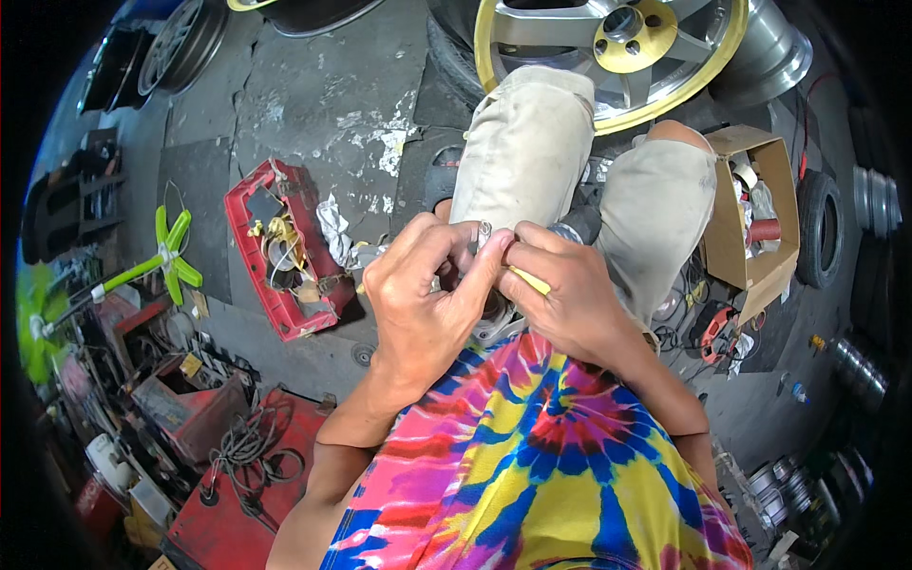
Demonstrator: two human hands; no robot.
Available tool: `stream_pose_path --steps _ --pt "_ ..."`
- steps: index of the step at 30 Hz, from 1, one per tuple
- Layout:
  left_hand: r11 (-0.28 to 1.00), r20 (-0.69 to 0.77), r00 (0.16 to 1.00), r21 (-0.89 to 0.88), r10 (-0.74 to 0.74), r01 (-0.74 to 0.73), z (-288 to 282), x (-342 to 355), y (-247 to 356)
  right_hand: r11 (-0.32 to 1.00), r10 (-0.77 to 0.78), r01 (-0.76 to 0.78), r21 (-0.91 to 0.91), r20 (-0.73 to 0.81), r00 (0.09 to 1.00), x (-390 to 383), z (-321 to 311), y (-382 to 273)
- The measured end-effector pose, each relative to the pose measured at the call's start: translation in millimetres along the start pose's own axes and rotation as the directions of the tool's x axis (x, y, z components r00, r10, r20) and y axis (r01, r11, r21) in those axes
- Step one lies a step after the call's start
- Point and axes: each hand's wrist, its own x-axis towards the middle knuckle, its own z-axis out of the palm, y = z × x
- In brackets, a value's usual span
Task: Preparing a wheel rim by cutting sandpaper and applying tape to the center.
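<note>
My left hand (413, 294) is closed in a pinch, thumb against fingers, above my lap. A small shiny metal piece (484, 230) shows at its thumb and fingertips; its kind is too small to tell. Close on the right, my right hand (575, 290) curls its fingers round a slim yellow stick-like thing (530, 280), mostly hidden by the fingers. The fingertips of both hands nearly meet at the metal piece. Beyond my knees lies a large wheel rim (698, 52), silver-spoked with a yellow edge and hub.
At left stands a red tray (249, 261) of small parts, with a crumpled white rag (332, 226) beside it. An open cardboard box (784, 252) and a tyre (821, 230) are at right. A green-bladed fan (173, 252) and a red machine (242, 532) with coiled cable fill the lower left.
</note>
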Motion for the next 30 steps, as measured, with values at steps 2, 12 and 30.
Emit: stream_pose_path --steps 2,12,30 --pt "0.998 0.037 0.999 -0.051 -0.019 0.021 -2.0 -0.8 -2.6 0.997 -0.051 0.050 0.051 0.017 0.999 1.2 -1.3 8.9" --pt "0.515 0.703 0.627 -0.694 0.336 0.503 16.7 55.0 -93.3 0.964 -0.162 0.150 0.221 0.033 0.986 7.9 4.9 19.4" --pt "0.996 0.014 0.998 -0.075 0.054 -0.053 1.3 -0.5 -0.8 0.997 -0.076 0.075 -0.036 -0.040 0.996 -5.3 0.4 -0.7"
